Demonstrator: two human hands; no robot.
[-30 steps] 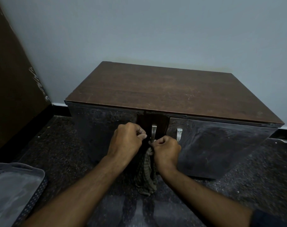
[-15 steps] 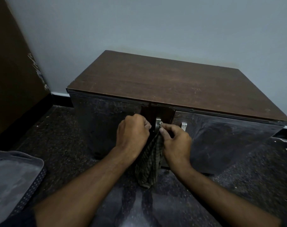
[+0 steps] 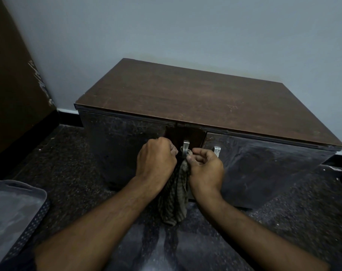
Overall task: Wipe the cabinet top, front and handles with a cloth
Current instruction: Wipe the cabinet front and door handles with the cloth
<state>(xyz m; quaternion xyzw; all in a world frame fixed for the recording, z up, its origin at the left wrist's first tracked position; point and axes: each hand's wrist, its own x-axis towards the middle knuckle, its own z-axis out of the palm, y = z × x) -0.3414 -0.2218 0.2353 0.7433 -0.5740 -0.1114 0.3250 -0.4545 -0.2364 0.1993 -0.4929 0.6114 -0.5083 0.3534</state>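
Two handles: left handle (image 3: 185, 148) at frame centre is being worked now; right handle (image 3: 217, 151) waits bare.
Cloth: striped cloth (image 3: 175, 196) looped by that handle, hanging down the cabinet (image 3: 205, 102) front.
Grip: left hand (image 3: 156, 159) and right hand (image 3: 205, 169) both curled, pinching cloth.
Progress: top and doors, can't judge; probably late stage.

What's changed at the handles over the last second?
The right hand rose from below the left-door handle to beside it, drawing the striped cloth up around its lower part. The left hand keeps gripping the cloth on the other side. The right-door handle stays untouched; the cabinet is unmoved.
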